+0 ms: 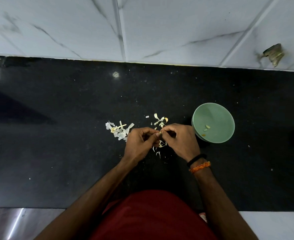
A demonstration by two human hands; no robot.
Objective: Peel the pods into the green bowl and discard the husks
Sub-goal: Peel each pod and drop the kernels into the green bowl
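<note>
My left hand (140, 142) and my right hand (181, 140) meet over the black counter, both pinching one small pale pod (159, 132) between thumbs and fingertips. The green bowl (217, 110) stands just right of my right hand and holds two peeled pale pieces (206, 127) and an orange speck. A heap of white papery husks (119, 130) lies left of my left hand. More husks and a pale pod piece (161, 120) lie just beyond my fingers. Small husk scraps (160, 147) lie under my hands.
The black stone counter (65, 118) runs the full width, with a white marbled tile wall (142, 28) behind it. A brownish lump (273, 53) sticks to the wall at the far right. The counter's front edge is near my red-clothed body.
</note>
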